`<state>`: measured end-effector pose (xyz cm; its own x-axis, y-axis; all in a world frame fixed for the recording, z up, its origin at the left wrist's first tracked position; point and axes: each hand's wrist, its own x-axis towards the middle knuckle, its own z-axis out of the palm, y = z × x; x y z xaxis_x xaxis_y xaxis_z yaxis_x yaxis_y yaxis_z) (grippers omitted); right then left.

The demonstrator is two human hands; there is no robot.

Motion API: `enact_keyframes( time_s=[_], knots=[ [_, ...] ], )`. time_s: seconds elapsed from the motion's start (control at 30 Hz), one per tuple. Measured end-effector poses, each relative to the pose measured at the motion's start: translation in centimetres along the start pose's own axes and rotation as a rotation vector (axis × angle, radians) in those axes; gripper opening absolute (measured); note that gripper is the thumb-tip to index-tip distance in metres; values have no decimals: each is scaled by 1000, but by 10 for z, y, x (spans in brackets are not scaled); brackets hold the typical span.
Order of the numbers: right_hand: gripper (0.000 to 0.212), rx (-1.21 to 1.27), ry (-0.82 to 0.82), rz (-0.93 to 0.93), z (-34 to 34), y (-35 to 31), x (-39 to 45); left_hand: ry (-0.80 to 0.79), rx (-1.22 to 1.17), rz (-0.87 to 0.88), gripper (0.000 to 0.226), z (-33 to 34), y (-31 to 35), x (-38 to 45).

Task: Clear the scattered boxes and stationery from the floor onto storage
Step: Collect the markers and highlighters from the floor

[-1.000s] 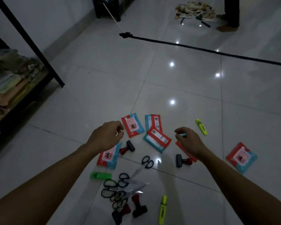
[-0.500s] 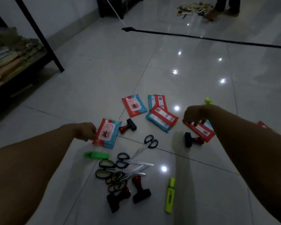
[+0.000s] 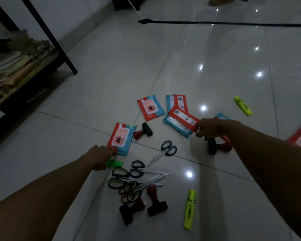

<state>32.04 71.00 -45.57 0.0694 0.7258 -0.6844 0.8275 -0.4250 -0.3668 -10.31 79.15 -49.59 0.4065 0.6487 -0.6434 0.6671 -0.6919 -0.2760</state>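
1. Red and blue packs lie on the shiny floor [image 3: 111,94] with scissors [image 3: 165,151].
2. The left hand [image 3: 101,158] touches one pack [image 3: 122,138].
3. The right hand [image 3: 210,127] pinches another pack [image 3: 180,122].

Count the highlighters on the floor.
3: one yellow at far right, one yellow lying near the bottom, one green under the left hand at. Others may be hidden.

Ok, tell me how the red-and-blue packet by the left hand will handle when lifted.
The packet looks like a soft pouch, so it will probably flex and sag. Lying flat, it shouldn't roll. Its glossy wrap may be slippery for the left hand.
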Motion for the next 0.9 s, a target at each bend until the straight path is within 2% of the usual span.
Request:
enact_keyframes(
  time_s=[0.13, 0.27, 0.5, 0.6, 0.73, 0.9],
  knots=[
    [39, 11, 68, -58, -5, 4, 10, 161, 129, 80, 48, 11, 8, 9],
    [38, 3, 93, -60, -3, 11, 13, 190, 38, 109, 44, 13, 10, 14],
    [42, 1, 62, 0, -1, 15, 11, 93, -186, 103, 53, -27, 30, 17],
    [41, 18, 49, -3, -5, 11, 4, 68, -245, 139, 41, -52, 55, 20],
    [40, 47, 52, -11, -14, 4, -13, -68, -383, 162, 18, -87, 96, 21],
    [37, -16, 88, 21, -27, 6, -32, -154, -638, 182, 21, -101, 143, 15]
  ],
)
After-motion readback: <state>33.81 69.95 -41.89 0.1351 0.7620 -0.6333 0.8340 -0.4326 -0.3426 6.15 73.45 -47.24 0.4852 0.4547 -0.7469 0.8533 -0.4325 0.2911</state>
